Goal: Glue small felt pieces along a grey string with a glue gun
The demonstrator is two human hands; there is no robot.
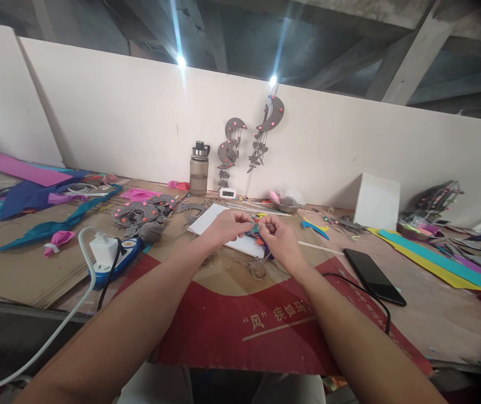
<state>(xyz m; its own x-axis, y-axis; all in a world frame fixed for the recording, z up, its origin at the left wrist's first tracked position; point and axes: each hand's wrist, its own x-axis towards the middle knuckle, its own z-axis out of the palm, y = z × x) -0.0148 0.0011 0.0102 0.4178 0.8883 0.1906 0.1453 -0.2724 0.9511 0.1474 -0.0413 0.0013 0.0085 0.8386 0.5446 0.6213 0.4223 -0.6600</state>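
Observation:
My left hand (232,225) is closed in a pinch above a white pad (207,217); what its fingertips hold is too small to make out. Close beside it, my right hand (280,240) pinches too, its fingertips turned toward the left ones. Small teal, orange and blue scraps (259,240) show next to my right fingers, partly hidden by them. Below the hands, loops of thin grey cord (258,268) lie on the brown and red cardboard (240,331).
Grey moon-shaped hangings (272,115) hang on the white partition behind a water bottle (199,171). Left are grey felt pieces with pink dots (139,213) and a power strip (129,247) with a charger. Right lie a phone (373,276) and teal and yellow strips (431,261).

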